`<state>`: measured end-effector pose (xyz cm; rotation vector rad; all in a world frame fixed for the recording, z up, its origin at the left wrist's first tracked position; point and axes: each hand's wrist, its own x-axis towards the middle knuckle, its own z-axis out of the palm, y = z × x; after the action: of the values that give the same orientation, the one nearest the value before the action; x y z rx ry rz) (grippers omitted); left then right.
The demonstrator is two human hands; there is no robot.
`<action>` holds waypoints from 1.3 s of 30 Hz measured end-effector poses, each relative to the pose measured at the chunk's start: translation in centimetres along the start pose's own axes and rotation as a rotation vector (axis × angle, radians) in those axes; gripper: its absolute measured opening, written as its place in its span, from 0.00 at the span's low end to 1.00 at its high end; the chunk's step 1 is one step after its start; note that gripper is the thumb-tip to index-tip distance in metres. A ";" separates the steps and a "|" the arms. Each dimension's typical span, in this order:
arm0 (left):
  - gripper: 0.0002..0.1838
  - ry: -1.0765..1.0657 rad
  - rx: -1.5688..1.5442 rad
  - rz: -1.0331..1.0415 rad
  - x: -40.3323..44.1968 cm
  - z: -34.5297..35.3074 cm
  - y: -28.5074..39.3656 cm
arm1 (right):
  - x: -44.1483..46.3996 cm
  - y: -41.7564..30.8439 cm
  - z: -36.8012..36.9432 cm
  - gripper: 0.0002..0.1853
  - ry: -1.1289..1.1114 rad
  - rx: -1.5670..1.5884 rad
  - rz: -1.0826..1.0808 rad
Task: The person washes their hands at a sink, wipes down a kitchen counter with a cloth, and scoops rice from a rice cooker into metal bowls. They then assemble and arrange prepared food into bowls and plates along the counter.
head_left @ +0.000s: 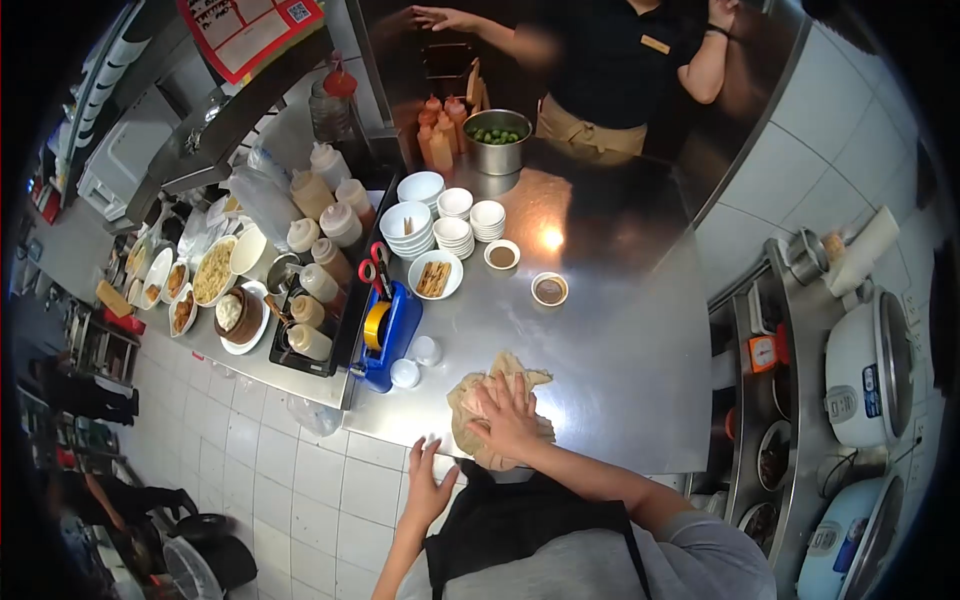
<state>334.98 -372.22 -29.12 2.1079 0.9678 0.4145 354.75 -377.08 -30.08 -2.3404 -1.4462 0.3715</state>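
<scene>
Largest first: steel table (640, 370), at waist height, so the person in the apron can reach its near edge with bent arms. A co-worker (600, 85) stands beyond the far side, apart from the work.

Steel pot (497, 155) of green pieces sits at the back, presumably to leave the front surface for handwork.

Crumpled tan cloth (467, 415) lies at the near edge. Right hand (508, 418) rests on it palm down, fingers spread; the flat hold would spread pressure over the folds rather than pinch one. Left hand (428, 485) is off the edge beside it, fingers apart; nothing seen in it, though the palm shows too poorly to be certain.

Blue tape dispenser (402, 330) stands at the left edge, scissors (375, 268) upright in it, probably so both are quick to grab.

White bowls (407, 222) are stacked, likely to save room. Two sauce cups (549, 290) sit upright, keeping their brown contents level. Smallest: two white tubs (427, 350), just beside the dispenser.
</scene>
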 end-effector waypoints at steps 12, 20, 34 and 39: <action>0.16 -0.122 -0.232 -0.265 -3.1 -0.8 1.0 | 14.6 6.7 0.5 0.36 0.127 -0.010 -0.147; 0.16 -0.297 -0.236 -0.070 0.5 0.8 2.9 | 2.4 14.6 -3.4 0.32 0.212 -0.110 -0.044; 0.16 -0.311 -0.234 0.006 1.8 1.1 0.3 | -1.1 18.4 -7.6 0.16 0.679 0.806 0.351; 0.27 -0.081 -0.172 0.104 3.2 0.0 1.6 | 2.7 5.7 4.1 0.21 -0.011 0.763 0.205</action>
<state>337.88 -370.43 -27.96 2.0078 0.7515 0.4451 358.80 -376.30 -36.32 -1.8413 -0.8424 0.8237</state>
